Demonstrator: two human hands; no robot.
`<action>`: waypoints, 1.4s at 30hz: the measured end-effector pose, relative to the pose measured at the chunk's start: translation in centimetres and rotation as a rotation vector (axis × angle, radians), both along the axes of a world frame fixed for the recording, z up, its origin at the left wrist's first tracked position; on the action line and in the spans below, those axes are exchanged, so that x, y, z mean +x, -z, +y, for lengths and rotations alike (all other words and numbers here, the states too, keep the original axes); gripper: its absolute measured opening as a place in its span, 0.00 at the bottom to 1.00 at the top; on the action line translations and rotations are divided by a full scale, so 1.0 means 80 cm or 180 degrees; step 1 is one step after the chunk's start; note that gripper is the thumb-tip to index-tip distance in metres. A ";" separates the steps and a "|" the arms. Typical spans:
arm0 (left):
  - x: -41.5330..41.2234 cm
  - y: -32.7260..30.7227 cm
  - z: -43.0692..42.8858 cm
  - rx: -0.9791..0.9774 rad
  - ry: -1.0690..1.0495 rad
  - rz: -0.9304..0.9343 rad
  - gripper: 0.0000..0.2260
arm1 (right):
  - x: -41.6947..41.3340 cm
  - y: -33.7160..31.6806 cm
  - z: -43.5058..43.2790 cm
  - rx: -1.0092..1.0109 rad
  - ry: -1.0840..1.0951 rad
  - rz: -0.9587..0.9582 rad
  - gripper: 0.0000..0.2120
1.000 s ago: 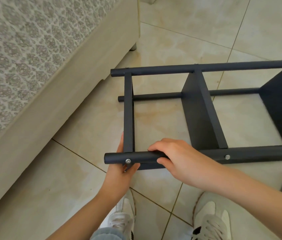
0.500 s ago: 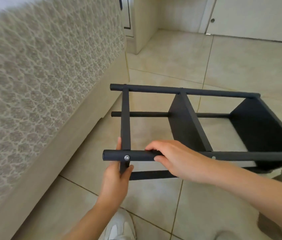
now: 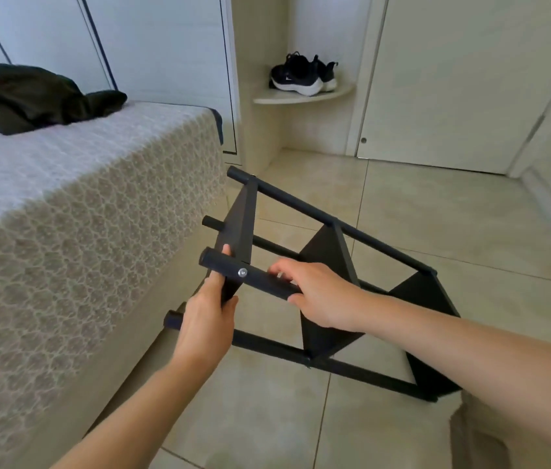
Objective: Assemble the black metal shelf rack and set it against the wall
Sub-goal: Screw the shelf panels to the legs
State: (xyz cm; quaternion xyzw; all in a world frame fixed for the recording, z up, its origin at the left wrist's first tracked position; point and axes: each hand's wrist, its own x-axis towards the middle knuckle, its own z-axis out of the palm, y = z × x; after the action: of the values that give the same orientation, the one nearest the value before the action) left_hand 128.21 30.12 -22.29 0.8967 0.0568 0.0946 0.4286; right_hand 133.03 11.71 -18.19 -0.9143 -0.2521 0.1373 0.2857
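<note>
The black rack point(image 3: 330, 252) lies on its side and tipped, just beside the bed point(image 3: 98, 214). Its far end is down at the tile floor point(image 3: 436, 204). The left hand point(image 3: 206, 321) holds the edge of the end panel, with one finger pointing up behind the near pole point(image 3: 256, 279). The right hand point(image 3: 318, 296) is curled round that same pole, near a silver screw point(image 3: 242, 272). Black shoes point(image 3: 302, 76) sit on a corner shelf point(image 3: 301, 95).

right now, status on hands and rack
Left hand grips end panel, right hand grips near post. Shelf rack tilted, near end raised. Bed close alongside.
</note>
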 end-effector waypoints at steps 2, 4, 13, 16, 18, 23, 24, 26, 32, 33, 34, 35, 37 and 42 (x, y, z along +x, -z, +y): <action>0.004 -0.020 -0.005 0.0120 0.0015 -0.0042 0.32 | 0.001 -0.015 -0.005 0.0043 0.0031 -0.0071 0.21; 0.007 -0.040 -0.008 0.0167 0.0054 -0.0138 0.30 | 0.001 -0.029 -0.012 0.0122 0.0104 -0.0139 0.21; 0.021 -0.146 -0.036 0.1010 0.0387 -0.0790 0.26 | -0.009 -0.099 -0.049 0.0795 0.0578 -0.0279 0.22; 0.021 -0.180 -0.045 0.1507 0.0365 -0.0999 0.25 | -0.022 -0.116 -0.060 0.1125 0.0705 -0.0258 0.20; 0.020 -0.200 -0.053 0.1795 0.0430 -0.1103 0.25 | -0.032 -0.126 -0.068 0.1375 0.0799 -0.0202 0.19; 0.006 -0.227 -0.092 0.2435 0.0563 -0.1390 0.29 | -0.067 -0.134 -0.097 0.1856 0.1102 0.0044 0.19; 0.001 -0.229 -0.101 0.2507 0.0594 -0.1433 0.29 | -0.075 -0.132 -0.104 0.1909 0.1163 0.0059 0.18; -0.010 -0.229 -0.119 0.2618 0.0687 -0.1484 0.31 | -0.091 -0.128 -0.118 0.1995 0.1259 0.0086 0.18; -0.042 -0.222 -0.165 0.2559 0.0868 -0.1865 0.27 | -0.129 -0.115 -0.160 0.2091 0.1566 0.0176 0.18; -0.047 -0.222 -0.170 0.2459 0.0886 -0.2008 0.25 | -0.134 -0.114 -0.165 0.2078 0.1602 0.0180 0.18; -0.051 -0.221 -0.173 0.2375 0.0904 -0.2144 0.23 | -0.138 -0.112 -0.170 0.2057 0.1634 0.0189 0.19; -0.054 -0.220 -0.176 0.2316 0.0925 -0.2284 0.21 | -0.142 -0.111 -0.174 0.2039 0.1663 0.0193 0.19; -0.060 -0.219 -0.178 0.2275 0.0979 -0.2528 0.20 | -0.146 -0.112 -0.181 0.2025 0.1687 0.0169 0.19; -0.064 -0.219 -0.158 0.1897 0.1172 -0.3112 0.18 | -0.149 -0.111 -0.189 0.1974 0.1728 0.0163 0.19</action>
State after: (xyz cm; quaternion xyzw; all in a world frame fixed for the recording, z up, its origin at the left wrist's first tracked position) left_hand 123.11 17.47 -4.81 0.8259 -0.3321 0.4321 0.1445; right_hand 121.14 -3.41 -9.34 -0.8145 -0.0241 -0.0028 0.5797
